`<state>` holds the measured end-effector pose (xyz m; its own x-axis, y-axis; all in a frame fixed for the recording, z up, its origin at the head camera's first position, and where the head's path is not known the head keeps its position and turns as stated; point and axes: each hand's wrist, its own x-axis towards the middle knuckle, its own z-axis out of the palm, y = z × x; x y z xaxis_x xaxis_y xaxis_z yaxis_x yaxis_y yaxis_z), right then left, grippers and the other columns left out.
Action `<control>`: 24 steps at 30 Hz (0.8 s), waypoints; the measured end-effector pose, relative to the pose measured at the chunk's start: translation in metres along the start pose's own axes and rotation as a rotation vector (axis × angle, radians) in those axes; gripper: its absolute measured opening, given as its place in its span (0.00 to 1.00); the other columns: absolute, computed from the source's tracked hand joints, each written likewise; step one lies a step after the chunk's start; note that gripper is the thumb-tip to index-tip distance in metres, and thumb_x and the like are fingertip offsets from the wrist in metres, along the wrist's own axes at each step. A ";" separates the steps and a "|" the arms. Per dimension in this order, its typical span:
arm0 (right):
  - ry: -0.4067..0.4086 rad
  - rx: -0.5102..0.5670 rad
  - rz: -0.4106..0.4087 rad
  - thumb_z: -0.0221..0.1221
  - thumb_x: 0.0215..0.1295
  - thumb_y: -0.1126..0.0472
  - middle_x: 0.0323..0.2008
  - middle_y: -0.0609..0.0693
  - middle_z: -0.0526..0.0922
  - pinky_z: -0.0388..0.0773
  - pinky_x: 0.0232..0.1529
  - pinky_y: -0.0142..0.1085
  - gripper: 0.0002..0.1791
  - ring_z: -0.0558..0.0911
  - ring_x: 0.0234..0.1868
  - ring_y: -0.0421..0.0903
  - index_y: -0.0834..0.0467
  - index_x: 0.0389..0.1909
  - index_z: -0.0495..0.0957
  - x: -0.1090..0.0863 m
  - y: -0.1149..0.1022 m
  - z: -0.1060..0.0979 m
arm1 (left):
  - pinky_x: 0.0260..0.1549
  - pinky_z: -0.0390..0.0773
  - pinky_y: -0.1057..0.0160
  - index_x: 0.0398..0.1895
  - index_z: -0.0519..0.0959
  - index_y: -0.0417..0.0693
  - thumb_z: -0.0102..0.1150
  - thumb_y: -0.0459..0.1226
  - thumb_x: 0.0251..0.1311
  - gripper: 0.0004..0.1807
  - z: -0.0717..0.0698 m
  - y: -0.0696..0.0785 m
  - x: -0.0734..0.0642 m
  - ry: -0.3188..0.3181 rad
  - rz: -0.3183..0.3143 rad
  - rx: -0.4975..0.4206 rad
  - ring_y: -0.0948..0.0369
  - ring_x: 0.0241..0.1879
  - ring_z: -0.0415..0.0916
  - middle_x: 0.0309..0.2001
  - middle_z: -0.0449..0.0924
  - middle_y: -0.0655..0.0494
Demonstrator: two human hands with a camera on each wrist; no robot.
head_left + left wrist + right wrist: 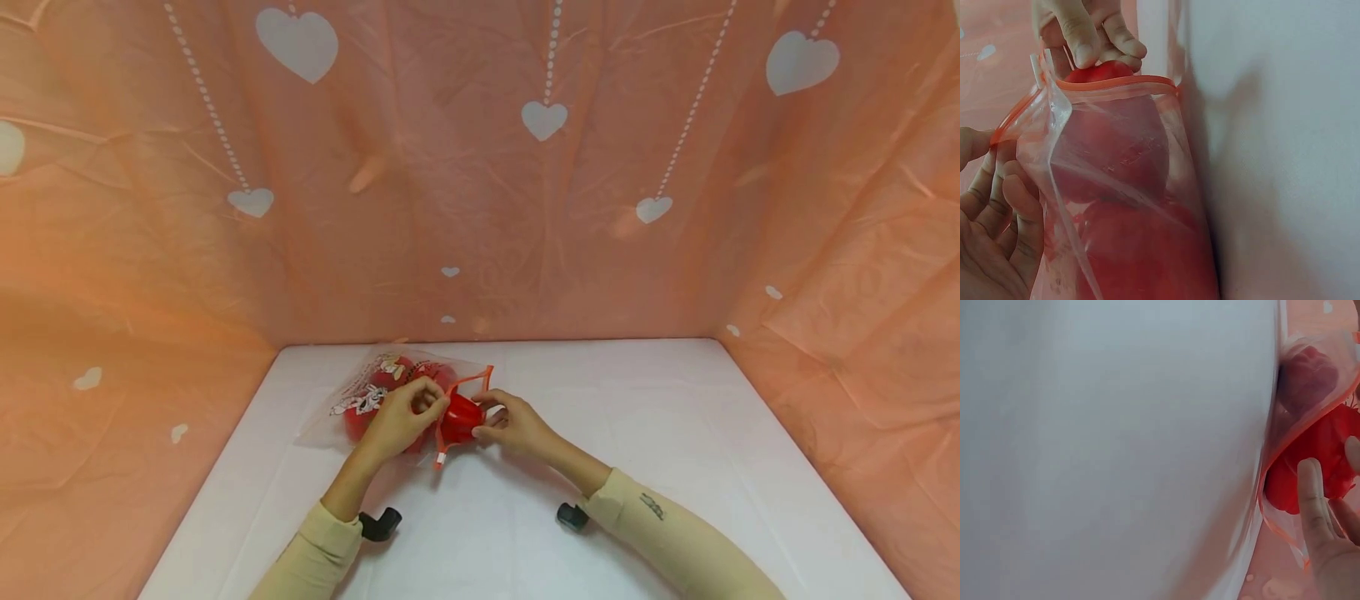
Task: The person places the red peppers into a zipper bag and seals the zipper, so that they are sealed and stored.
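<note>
A clear zip bag (322, 421) with printed cartoon figures and an orange zip edge lies on the table, its mouth facing right. Several red, rounded things (1141, 250) are inside, blurred by the plastic. My left hand (401, 417) pinches the orange rim between thumb and fingers. At the mouth sits a glossy, lobed red bell pepper (461, 419), partly within the bag. My right hand (517, 427) holds its outer end, thumb on one side and fingers on the other. In the right wrist view, fingers (1313, 494) lie against the pepper (1285, 487).
A white-covered table (637, 417) carries the bag toward its back left. Orange cloth (480, 208) with white hearts hangs behind and at both sides. A black device (381, 525) shows by the left wrist, another (572, 517) by the right.
</note>
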<state>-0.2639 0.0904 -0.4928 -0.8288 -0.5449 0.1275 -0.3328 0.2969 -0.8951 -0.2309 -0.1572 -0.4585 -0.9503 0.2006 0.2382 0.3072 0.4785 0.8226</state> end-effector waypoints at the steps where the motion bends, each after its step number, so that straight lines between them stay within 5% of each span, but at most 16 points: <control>1: 0.003 0.011 0.006 0.72 0.67 0.70 0.57 0.64 0.83 0.88 0.45 0.36 0.28 0.90 0.44 0.53 0.68 0.66 0.76 0.001 0.000 0.001 | 0.34 0.77 0.66 0.42 0.82 0.48 0.69 0.37 0.73 0.04 0.000 0.000 0.000 0.000 0.000 0.000 0.59 0.34 0.78 0.33 0.84 0.57; 17: 0.079 0.085 0.035 0.72 0.67 0.70 0.46 0.65 0.88 0.85 0.41 0.30 0.19 0.90 0.42 0.53 0.73 0.54 0.81 0.009 -0.002 0.014 | 0.34 0.76 0.66 0.41 0.83 0.49 0.69 0.40 0.73 0.05 -0.002 0.002 -0.001 0.012 0.010 0.006 0.61 0.33 0.77 0.32 0.84 0.58; 24: 0.087 0.116 0.083 0.71 0.68 0.69 0.43 0.63 0.90 0.87 0.41 0.35 0.15 0.91 0.40 0.52 0.73 0.51 0.83 0.013 0.000 0.018 | 0.32 0.74 0.67 0.41 0.83 0.49 0.69 0.40 0.73 0.06 -0.001 0.003 -0.001 0.014 0.009 0.001 0.62 0.31 0.76 0.32 0.83 0.58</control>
<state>-0.2665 0.0690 -0.4989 -0.8887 -0.4508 0.0831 -0.2117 0.2429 -0.9467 -0.2286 -0.1572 -0.4554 -0.9480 0.1931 0.2530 0.3161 0.4776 0.8197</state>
